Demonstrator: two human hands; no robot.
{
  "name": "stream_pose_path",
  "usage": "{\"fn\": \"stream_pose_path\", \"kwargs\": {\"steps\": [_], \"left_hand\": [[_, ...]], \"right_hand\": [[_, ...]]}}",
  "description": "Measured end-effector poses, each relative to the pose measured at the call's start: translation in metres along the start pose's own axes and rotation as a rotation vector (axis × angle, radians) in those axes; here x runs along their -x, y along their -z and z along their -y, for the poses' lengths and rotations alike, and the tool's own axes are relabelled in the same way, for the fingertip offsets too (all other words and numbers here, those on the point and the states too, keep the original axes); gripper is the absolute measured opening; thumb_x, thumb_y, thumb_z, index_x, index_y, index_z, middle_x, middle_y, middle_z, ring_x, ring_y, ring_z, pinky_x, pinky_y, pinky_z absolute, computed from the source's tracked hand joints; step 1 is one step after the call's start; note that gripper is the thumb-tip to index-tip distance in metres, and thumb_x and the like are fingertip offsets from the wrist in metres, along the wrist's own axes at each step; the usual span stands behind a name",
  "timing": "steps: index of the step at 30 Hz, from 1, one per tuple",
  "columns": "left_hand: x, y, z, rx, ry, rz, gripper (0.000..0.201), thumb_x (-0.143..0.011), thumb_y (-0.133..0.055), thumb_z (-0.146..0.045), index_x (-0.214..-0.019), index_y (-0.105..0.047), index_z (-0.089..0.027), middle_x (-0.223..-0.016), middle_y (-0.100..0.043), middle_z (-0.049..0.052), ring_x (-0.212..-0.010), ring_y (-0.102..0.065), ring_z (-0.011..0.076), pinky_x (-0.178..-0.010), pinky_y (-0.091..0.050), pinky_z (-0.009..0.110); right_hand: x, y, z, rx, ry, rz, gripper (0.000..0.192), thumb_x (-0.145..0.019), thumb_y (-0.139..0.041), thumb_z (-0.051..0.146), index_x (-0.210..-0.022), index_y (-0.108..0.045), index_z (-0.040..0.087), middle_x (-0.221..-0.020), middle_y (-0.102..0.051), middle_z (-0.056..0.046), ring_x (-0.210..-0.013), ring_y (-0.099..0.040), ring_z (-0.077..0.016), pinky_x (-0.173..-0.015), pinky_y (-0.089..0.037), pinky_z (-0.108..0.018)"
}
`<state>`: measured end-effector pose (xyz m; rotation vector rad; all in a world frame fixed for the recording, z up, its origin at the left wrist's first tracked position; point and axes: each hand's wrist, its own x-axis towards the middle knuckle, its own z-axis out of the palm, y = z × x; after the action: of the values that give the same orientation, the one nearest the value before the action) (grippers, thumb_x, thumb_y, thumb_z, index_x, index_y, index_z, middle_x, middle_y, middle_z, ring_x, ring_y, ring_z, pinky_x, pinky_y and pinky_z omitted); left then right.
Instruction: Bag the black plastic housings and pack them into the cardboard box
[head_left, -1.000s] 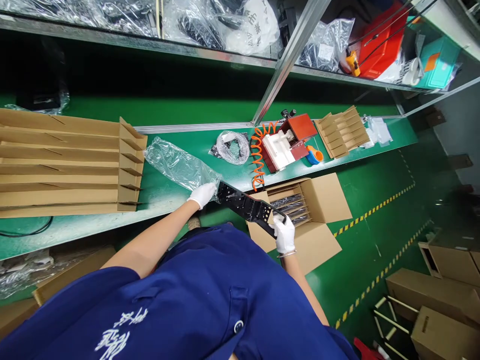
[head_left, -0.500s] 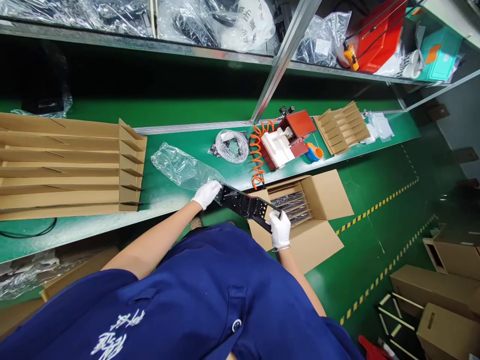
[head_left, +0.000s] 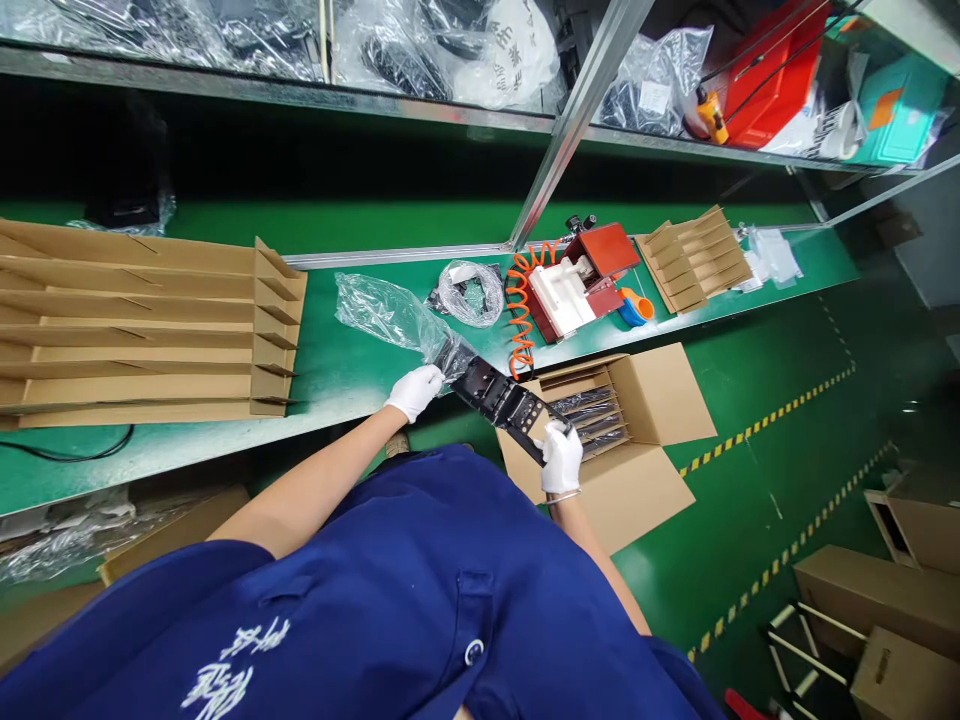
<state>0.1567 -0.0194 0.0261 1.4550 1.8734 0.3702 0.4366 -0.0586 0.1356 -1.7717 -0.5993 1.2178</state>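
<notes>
My left hand [head_left: 415, 391], in a white glove, grips the open mouth of a clear plastic bag [head_left: 390, 315] that lies on the green bench. My right hand [head_left: 561, 456], also gloved, holds the near end of a long black perforated plate [head_left: 504, 398]. The plate's far end sits inside the bag's mouth, next to my left hand. Just right of my right hand stands an open cardboard box [head_left: 645, 400] on the floor, holding several bagged black plates in divider slots.
A large cardboard divider grid [head_left: 142, 330] lies on the bench at left. Behind the bag are a coiled cable in a bag [head_left: 471, 292], an orange coiled hose [head_left: 519, 310], a red-and-white fixture [head_left: 574, 280] and a small divider grid [head_left: 697, 260]. Cartons stand at lower right.
The black plate's far end has slid into the bag's mouth. My right hand moved up and left with it; the bag lifted and bunched toward my left hand.
</notes>
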Motion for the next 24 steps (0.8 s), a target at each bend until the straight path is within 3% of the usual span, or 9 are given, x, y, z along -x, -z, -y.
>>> {"fn": "stream_pose_path", "kwargs": {"steps": [6,13,16,21,24], "left_hand": [[-0.002,0.000,-0.010,0.039,-0.060,0.001,0.025,-0.100,-0.054,-0.036,-0.092,-0.066,-0.017,-0.097,-0.070,0.006,-0.094,-0.065,0.0200,-0.092,-0.050,0.040],[0.015,-0.010,-0.037,0.121,-0.181,-0.013,0.021,-0.095,-0.048,-0.027,-0.081,-0.062,-0.021,-0.087,-0.067,0.005,-0.087,-0.062,0.0205,-0.087,-0.048,0.033],[0.024,-0.016,-0.051,0.164,-0.253,0.018,0.020,-0.091,-0.050,-0.024,-0.074,-0.060,-0.022,-0.080,-0.066,0.003,-0.081,-0.062,0.0192,-0.082,-0.049,0.030],[0.039,-0.023,-0.076,0.227,-0.320,-0.002,0.021,-0.092,-0.046,-0.024,-0.080,-0.063,-0.021,-0.082,-0.067,0.003,-0.081,-0.062,0.0178,-0.081,-0.050,0.029],[0.051,-0.028,-0.084,0.244,-0.370,0.015,0.016,-0.087,-0.052,-0.022,-0.075,-0.063,-0.022,-0.077,-0.067,0.003,-0.076,-0.062,0.0172,-0.078,-0.050,0.029]], "right_hand": [[0.004,-0.001,-0.007,0.016,0.029,-0.011,0.026,-0.065,-0.063,0.038,-0.080,-0.046,0.024,-0.060,-0.042,0.011,-0.050,-0.046,-0.0069,-0.058,-0.057,-0.023],[-0.001,-0.010,-0.004,0.036,0.066,0.056,0.026,-0.065,-0.063,0.040,-0.078,-0.046,0.024,-0.062,-0.044,0.009,-0.053,-0.047,-0.0089,-0.058,-0.056,-0.024],[-0.002,-0.020,-0.009,0.021,0.062,0.054,0.023,-0.066,-0.058,0.039,-0.077,-0.043,0.025,-0.058,-0.037,0.010,-0.049,-0.039,-0.0076,-0.058,-0.055,-0.024],[-0.001,-0.039,-0.015,0.005,0.091,0.121,0.026,-0.066,-0.066,0.038,-0.075,-0.047,0.024,-0.063,-0.045,0.009,-0.056,-0.045,-0.0090,-0.064,-0.055,-0.024],[-0.006,-0.051,-0.019,-0.018,0.073,0.155,0.021,-0.071,-0.062,0.036,-0.074,-0.044,0.025,-0.055,-0.039,0.010,-0.048,-0.039,-0.0093,-0.062,-0.055,-0.027]]}}
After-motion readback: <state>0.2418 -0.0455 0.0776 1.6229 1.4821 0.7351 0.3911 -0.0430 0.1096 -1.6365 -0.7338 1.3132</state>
